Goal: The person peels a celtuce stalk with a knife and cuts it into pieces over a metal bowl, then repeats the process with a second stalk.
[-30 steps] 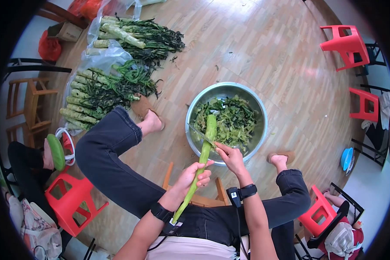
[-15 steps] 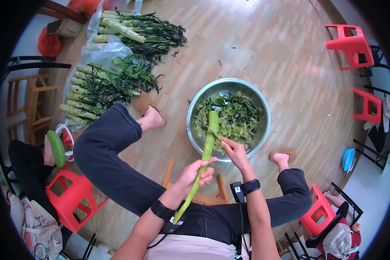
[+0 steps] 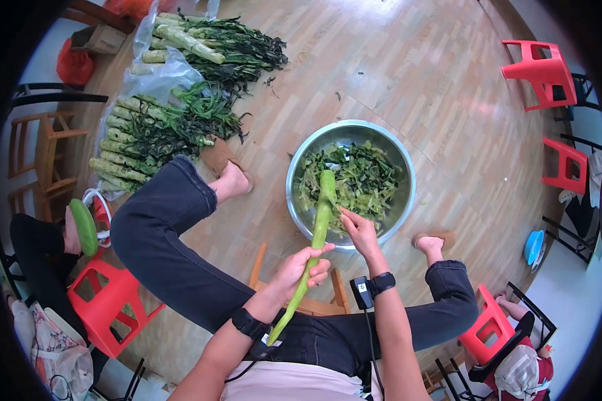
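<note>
My left hand [image 3: 299,271] is closed around the lower part of a long peeled celtuce stem [image 3: 322,214], whose thick end points away from me over the basin. The thin end of the stem reaches back to my lap. Beside the stem's right side, near its upper part, my right hand [image 3: 360,235] is closed in a pinch. Whatever thin thing it grips is too small and hidden to name. Beneath the stem stands a steel basin [image 3: 409,200] on the floor, with green leaves and peelings [image 3: 364,177] in it.
Unpeeled leafy celtuce stalks [image 3: 130,144] lie in piles on plastic at the left. Red stools [image 3: 104,301] stand around the floor's sides. Another person's foot [image 3: 71,230] shows at left, near a green slipper [image 3: 83,227]. A blue bowl [image 3: 534,246] is at right.
The view has shifted very slightly. My right hand's fingertips have moved a little along the stem's side; my left hand keeps the same hold.
</note>
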